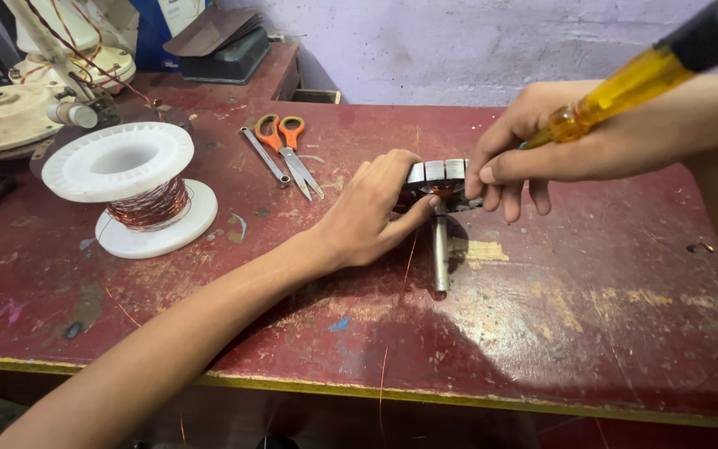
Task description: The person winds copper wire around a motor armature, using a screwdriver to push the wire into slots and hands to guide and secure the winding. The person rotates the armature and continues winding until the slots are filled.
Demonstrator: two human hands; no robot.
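Nearest the camera, the front edge of the worn red workbench (542, 349) runs along the bottom of the frame, and the person's left forearm crosses it from the lower left. Toward the centre, the left hand (371, 218) is closed around the left side of a slotted metal motor core (440, 173), with the thumb under it beside the steel shaft (440, 249) that points down toward the camera. From the right, the right hand (533, 150) grips a yellow-handled screwdriver (625, 87), and its fingers rest on the core's right side. The core sits at the middle of the frame, between both hands. Farther left stands a white spool of copper wire (130, 187). Behind it, centre-left, lie orange-handled scissors (288, 145). A dark box (226, 54) sits at the top.
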